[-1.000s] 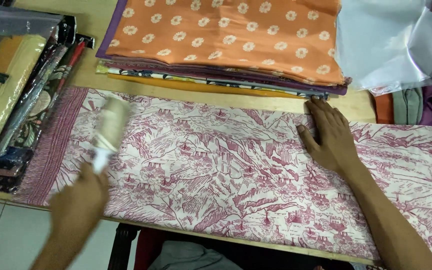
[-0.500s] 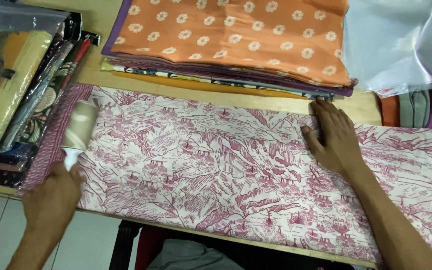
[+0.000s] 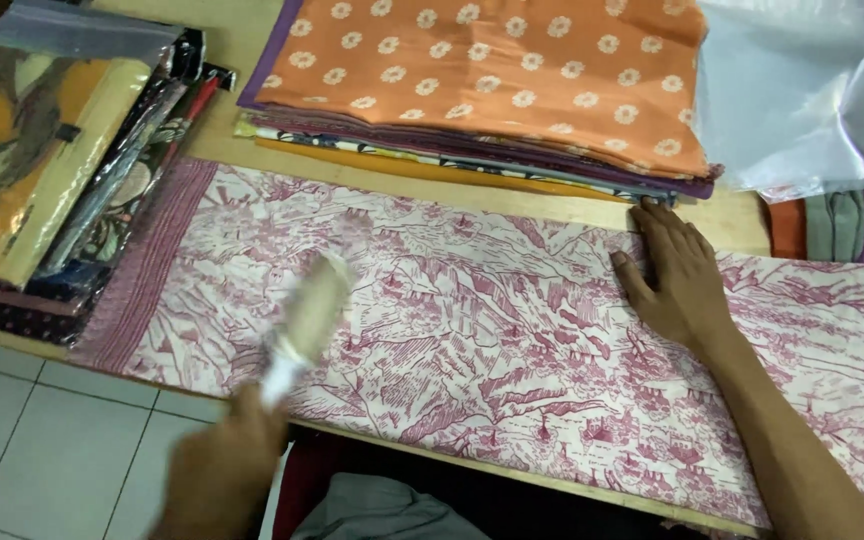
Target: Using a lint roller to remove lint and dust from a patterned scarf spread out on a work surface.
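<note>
1. Head view looks down on a wooden table [image 3: 212, 140], the widest thing in sight; its bare top shows just beyond the fingertips of the right hand and past the far side of the left hand.
2. Spread flat on it lies a long white cloth with a dark pink printed pattern [image 3: 472, 330], running under both hands and out past the right forearm.
3. Beyond the right hand's fingertips, just short of touching them, sits a stack of folded fabrics topped by an orange piece with pale flowers [image 3: 492, 80].
4. Further to the right of that hand lies a heap of clear plastic bags [image 3: 792, 90], with folded green and purple cloth below it.
5. Well beyond and to the left of the left hand lie bagged, folded fabrics in yellow, orange and dark prints [image 3: 62, 170], touching the cloth's striped end.
6. Right hand [image 3: 677, 275] rests open, palm down and fingers together, pressing flat on the printed cloth near its far edge.
7. Left hand [image 3: 217, 475] is blurred at the table's near edge, closed around the white handle of a lint roller [image 3: 307, 315].
8. That roller's pale drum sits on the printed cloth, slanting up and away from the left hand, well apart from the right hand.
</note>
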